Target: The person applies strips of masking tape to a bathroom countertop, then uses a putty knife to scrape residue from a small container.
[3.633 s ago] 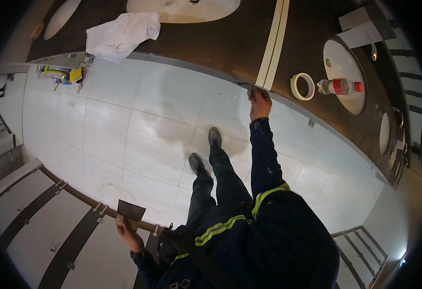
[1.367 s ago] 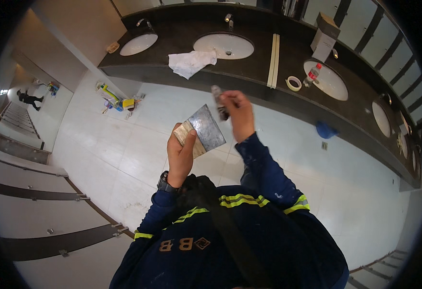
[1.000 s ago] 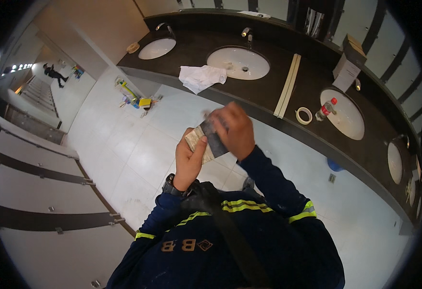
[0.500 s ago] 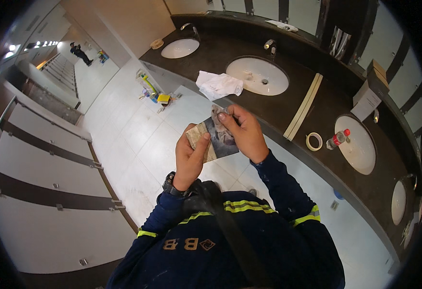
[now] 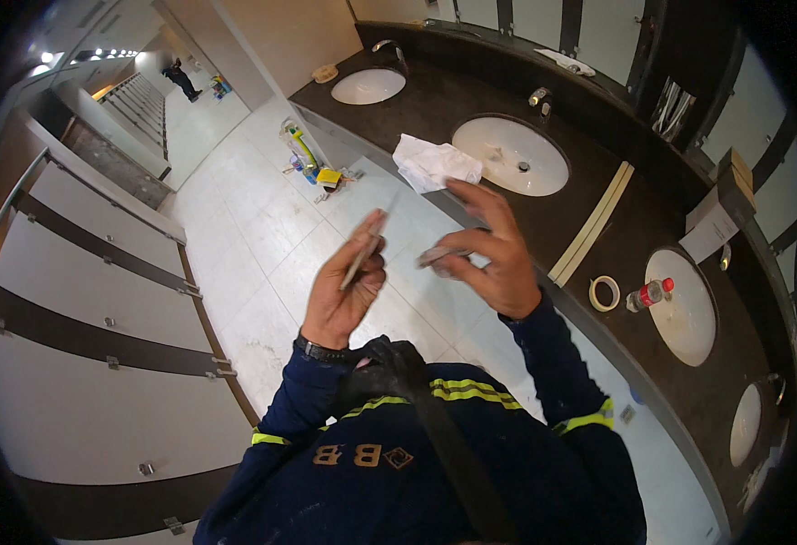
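Note:
My left hand (image 5: 342, 295) pinches a piece of sandpaper (image 5: 360, 262), now almost edge-on, so it shows as a thin beige and grey strip. To its right, clear of it, my right hand (image 5: 504, 272) holds a small flat grey piece (image 5: 438, 255) between thumb and fingers, blurred by motion. What that piece is made of, I cannot tell. Both hands are raised over the floor in front of the counter. Just beyond my right fingertips, a crumpled white cloth (image 5: 433, 163) lies on the counter's front edge.
Along the right runs a dark counter (image 5: 435, 100) with several white sinks (image 5: 508, 150). On it are pale strips (image 5: 594, 227), a tape roll (image 5: 604, 293), a red-capped bottle (image 5: 650, 295) and a box (image 5: 721, 209). Cleaning supplies (image 5: 312, 162) stand on the floor; white stall panels (image 5: 99, 372) line the left.
My hands have drawn apart: the right has moved off the sandpaper with the small grey piece. In my left hand the sheet has turned from face-on to edge-on.

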Demonstrator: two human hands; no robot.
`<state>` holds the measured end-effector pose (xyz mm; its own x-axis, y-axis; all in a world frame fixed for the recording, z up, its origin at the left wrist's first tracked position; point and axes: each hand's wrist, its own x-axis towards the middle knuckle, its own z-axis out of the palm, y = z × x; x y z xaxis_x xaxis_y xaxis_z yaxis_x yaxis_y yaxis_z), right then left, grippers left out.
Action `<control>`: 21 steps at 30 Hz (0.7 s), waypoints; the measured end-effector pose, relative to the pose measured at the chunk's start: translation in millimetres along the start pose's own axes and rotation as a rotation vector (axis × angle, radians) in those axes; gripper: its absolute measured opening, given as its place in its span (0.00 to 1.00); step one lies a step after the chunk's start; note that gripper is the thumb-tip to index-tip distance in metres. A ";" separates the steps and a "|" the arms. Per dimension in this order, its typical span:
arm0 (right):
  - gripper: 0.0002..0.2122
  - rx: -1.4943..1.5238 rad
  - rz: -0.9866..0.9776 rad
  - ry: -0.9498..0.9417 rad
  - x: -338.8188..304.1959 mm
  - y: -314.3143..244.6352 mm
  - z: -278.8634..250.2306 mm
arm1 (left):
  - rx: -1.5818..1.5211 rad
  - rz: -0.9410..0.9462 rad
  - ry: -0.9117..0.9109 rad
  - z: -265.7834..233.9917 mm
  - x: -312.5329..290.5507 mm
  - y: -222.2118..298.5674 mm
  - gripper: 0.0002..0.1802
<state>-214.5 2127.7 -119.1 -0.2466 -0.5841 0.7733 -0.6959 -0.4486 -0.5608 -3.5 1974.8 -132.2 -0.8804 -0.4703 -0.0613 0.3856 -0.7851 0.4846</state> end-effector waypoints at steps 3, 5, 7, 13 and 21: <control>0.08 -0.059 -0.250 -0.177 37.8 -14.7 -12.6 | 0.013 -0.214 -0.095 12.5 1.4 -19.1 0.30; 0.09 -0.017 -0.153 -0.234 38.7 -7.4 -18.2 | 0.008 -0.334 -0.227 4.6 4.7 -24.9 0.32; 0.08 0.104 0.050 -0.170 30.2 2.0 -21.1 | 0.163 -0.250 -0.107 45.3 -2.6 -30.3 0.40; 0.05 0.264 0.309 -0.299 22.5 -4.4 -17.1 | 0.886 0.151 -0.076 28.5 -5.9 -31.1 0.33; 0.06 0.576 0.428 0.118 20.6 15.8 -28.8 | 0.720 0.312 0.173 43.1 -0.1 -54.1 0.25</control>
<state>-250.0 2128.1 -103.6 -0.5118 -0.7259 0.4595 -0.0646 -0.5008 -0.8631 -36.2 2034.7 -120.8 -0.6836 -0.7270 0.0644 0.2823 -0.1819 0.9419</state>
